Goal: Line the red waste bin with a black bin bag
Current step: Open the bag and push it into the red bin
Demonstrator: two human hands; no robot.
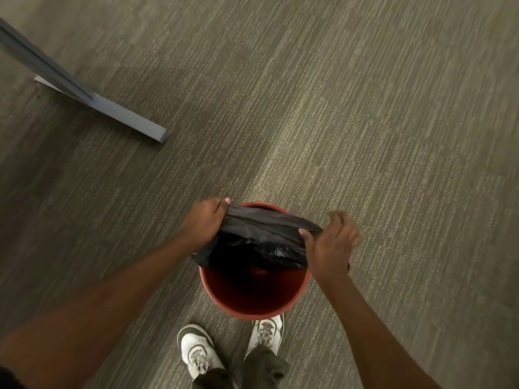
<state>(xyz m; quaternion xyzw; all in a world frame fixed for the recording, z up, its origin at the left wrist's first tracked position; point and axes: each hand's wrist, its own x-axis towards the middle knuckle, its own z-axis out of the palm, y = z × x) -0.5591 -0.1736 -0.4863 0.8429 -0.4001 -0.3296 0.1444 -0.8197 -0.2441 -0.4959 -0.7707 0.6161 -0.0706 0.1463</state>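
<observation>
The round red waste bin (254, 300) stands on the carpet just in front of my feet. A black bin bag (261, 234) is stretched across the far half of its mouth, and part of it hangs down inside. My left hand (202, 221) grips the bag's edge at the bin's far left rim. At the right rim, my right hand (331, 242) pinches the bag's other end. The near half of the bin's inside shows bare red.
A grey metal furniture foot (123, 115) lies on the carpet at the upper left, with a leg rising from it. My two white shoes (196, 350) stand right behind the bin. Grey striped carpet (365, 122) surrounds everything.
</observation>
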